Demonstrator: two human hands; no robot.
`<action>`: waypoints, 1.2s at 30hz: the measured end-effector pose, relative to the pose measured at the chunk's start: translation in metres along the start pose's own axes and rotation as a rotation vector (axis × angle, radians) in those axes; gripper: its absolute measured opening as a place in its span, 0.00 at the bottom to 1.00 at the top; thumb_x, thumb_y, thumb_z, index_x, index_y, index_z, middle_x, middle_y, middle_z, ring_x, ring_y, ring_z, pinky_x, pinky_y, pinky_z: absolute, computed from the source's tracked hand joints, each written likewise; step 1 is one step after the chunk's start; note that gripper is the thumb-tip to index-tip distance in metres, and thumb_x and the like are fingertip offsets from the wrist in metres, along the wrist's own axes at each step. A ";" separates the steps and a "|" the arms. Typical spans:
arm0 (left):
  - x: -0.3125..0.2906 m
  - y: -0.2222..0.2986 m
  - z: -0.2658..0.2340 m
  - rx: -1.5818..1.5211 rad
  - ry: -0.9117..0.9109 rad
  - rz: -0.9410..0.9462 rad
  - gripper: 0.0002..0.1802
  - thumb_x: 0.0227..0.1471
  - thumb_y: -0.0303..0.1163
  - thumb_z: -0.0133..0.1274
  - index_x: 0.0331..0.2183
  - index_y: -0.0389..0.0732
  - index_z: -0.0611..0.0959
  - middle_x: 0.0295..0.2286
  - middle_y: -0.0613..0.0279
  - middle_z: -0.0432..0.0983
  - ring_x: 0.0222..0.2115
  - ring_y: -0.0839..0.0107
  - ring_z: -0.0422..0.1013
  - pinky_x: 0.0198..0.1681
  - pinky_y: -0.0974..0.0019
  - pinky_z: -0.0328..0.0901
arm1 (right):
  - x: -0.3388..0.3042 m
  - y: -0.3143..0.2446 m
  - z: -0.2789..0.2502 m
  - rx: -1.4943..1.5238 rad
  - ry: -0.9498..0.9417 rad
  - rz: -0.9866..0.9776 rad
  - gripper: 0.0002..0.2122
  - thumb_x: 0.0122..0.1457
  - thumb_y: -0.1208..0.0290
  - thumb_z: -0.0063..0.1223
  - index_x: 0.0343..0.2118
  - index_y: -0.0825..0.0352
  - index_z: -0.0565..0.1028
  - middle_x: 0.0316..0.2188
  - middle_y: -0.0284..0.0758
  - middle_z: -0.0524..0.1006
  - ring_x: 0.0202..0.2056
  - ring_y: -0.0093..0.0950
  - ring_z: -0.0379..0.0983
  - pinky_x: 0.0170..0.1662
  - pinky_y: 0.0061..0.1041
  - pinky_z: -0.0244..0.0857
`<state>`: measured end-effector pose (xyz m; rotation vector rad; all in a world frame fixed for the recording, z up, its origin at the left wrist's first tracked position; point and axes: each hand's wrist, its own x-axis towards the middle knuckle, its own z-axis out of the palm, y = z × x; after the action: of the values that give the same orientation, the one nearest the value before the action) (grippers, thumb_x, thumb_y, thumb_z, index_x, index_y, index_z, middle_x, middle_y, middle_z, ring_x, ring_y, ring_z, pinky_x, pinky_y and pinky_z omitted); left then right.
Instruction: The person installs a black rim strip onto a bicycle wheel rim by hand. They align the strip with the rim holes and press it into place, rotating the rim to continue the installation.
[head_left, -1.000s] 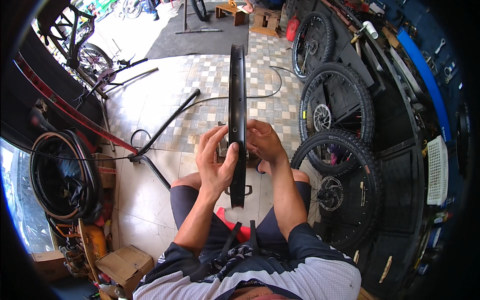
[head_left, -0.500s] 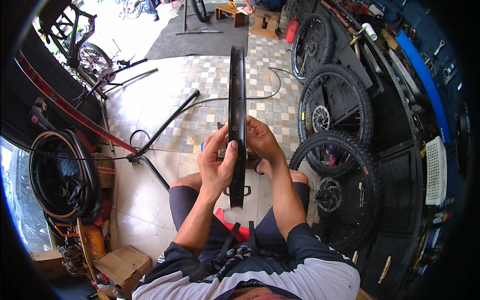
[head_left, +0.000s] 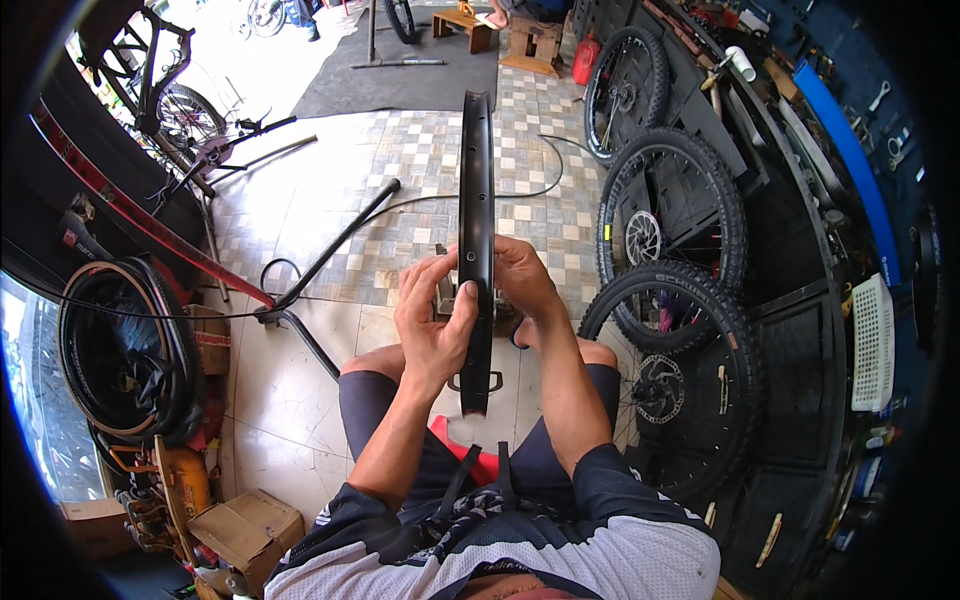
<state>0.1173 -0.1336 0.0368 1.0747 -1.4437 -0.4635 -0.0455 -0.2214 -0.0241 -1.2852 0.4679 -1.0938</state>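
Note:
A black bicycle wheel rim (head_left: 479,170) stands upright before me, edge-on, with small holes along its channel. My left hand (head_left: 432,310) grips its left side, the thumb lying against the rim and the fingers reaching beyond it. One hole near the left fingertips holds a small shiny piece (head_left: 471,257), too small to name. On the opposite side, my right hand (head_left: 525,278) is closed at the rim with bent fingers; their tips are partly hidden. Behind the hands, part of a metal stand or fixture (head_left: 440,300) shows, mostly covered.
Several tyred wheels (head_left: 735,215) lean along the right wall. A black stand leg (head_left: 340,240) and a cable cross the tiled floor at left. Tyres (head_left: 75,370) and a cardboard box (head_left: 245,530) sit lower left. Another person's foot (head_left: 492,20) rests by wooden stools (head_left: 530,48).
The rim and both hands have shifted very slightly to the right. My left fingers have moved a little; the grip looks otherwise the same.

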 end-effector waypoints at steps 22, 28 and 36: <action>-0.012 -0.010 -0.011 -0.243 -0.104 -0.072 0.32 0.59 0.32 0.58 0.63 0.35 0.73 0.61 0.51 0.71 0.62 0.60 0.67 0.65 0.54 0.59 | -0.036 -0.029 -0.002 -0.013 0.317 -0.151 0.07 0.70 0.71 0.57 0.48 0.66 0.80 0.50 0.36 0.81 0.46 0.19 0.75 0.49 0.19 0.67; 0.010 -0.005 0.001 -0.271 -0.116 -0.144 0.35 0.57 0.28 0.57 0.65 0.37 0.71 0.62 0.51 0.70 0.63 0.59 0.67 0.63 0.55 0.61 | -0.008 -0.016 0.007 -0.084 0.281 -0.194 0.08 0.70 0.73 0.58 0.48 0.66 0.80 0.53 0.34 0.79 0.46 0.19 0.75 0.51 0.21 0.69; 0.008 -0.003 0.001 -0.204 -0.122 -0.103 0.37 0.52 0.25 0.54 0.65 0.38 0.73 0.60 0.51 0.71 0.60 0.58 0.68 0.62 0.55 0.62 | -0.005 0.003 0.013 0.027 0.203 -0.130 0.08 0.71 0.72 0.56 0.50 0.66 0.78 0.43 0.30 0.80 0.37 0.15 0.74 0.38 0.18 0.69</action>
<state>0.1187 -0.1417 0.0390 0.9730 -1.4167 -0.7451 -0.0362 -0.2102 -0.0244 -1.1987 0.5247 -1.3431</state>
